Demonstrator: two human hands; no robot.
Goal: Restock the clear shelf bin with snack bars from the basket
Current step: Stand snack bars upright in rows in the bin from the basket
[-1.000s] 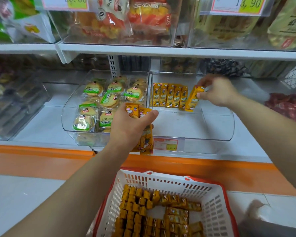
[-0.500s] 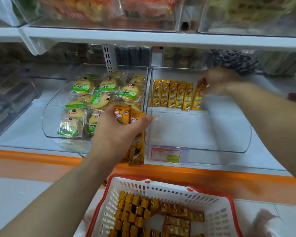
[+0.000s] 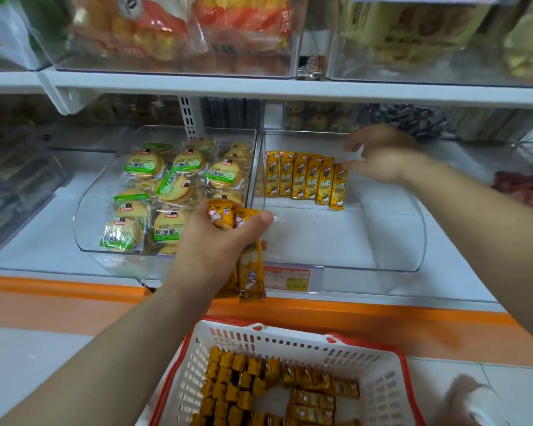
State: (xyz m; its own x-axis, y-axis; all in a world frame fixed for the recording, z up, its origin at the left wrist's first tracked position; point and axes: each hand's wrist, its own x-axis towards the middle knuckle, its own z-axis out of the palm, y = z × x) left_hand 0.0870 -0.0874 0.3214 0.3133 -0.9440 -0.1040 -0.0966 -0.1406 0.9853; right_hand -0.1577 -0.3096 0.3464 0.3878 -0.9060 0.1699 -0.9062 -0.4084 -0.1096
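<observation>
yellow bars [image 3: 305,176]: six upright in a row, back of the clear bin [image 3: 391,241]
left hand [image 3: 219,250]: gripping a bunch of bars
right hand [image 3: 382,155]: fingers loose, beside the last bar
basket [image 3: 293,342]: plenty of bars inside

We've got loads of open floor in the clear bin [image 3: 391,241]: only the row of snack bars [image 3: 305,178] lines its back left. The top's open under the upper shelf [image 3: 290,89]. The biscuit bin [image 3: 90,210] walls off the left, and the left hand [image 3: 219,244] with its bars partly blocks the front-left corner.
</observation>
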